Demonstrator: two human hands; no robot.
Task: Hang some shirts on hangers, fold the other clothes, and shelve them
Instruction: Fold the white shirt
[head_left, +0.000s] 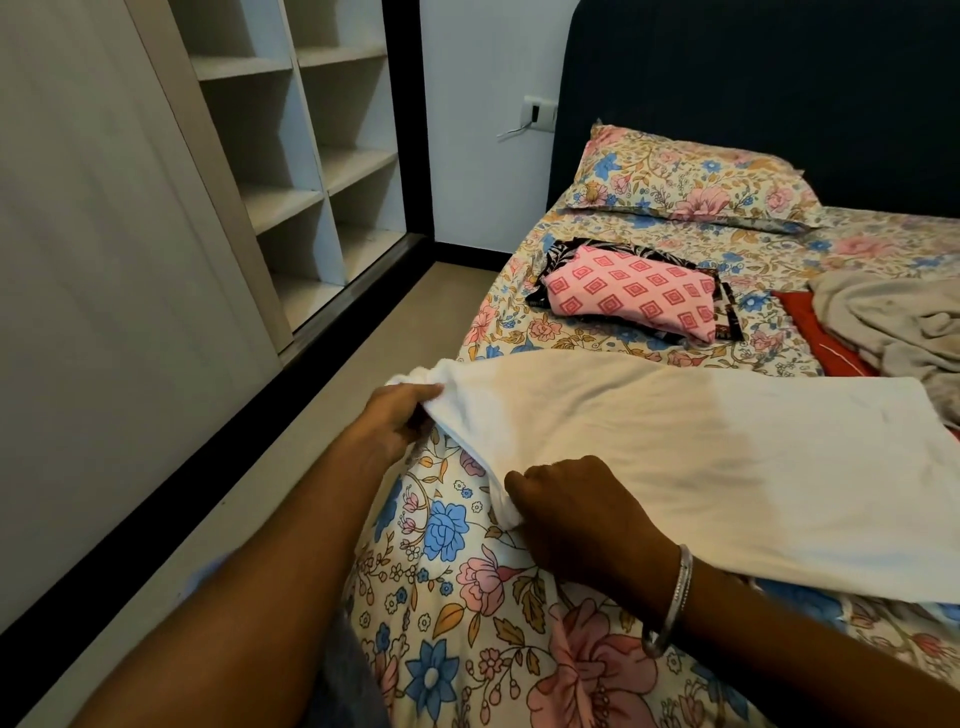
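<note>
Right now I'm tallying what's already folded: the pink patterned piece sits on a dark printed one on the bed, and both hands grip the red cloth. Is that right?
One thing is off. In the head view the left hand and right hand grip the white cloth, not the red cloth, which lies untouched. The pink patterned piece does sit on the dark printed one.

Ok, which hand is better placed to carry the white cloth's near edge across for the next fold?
Probably the left hand: it grips the white cloth at its free end corner by the bed edge. The right hand pinches the near edge further in, so it could pin there.
</note>
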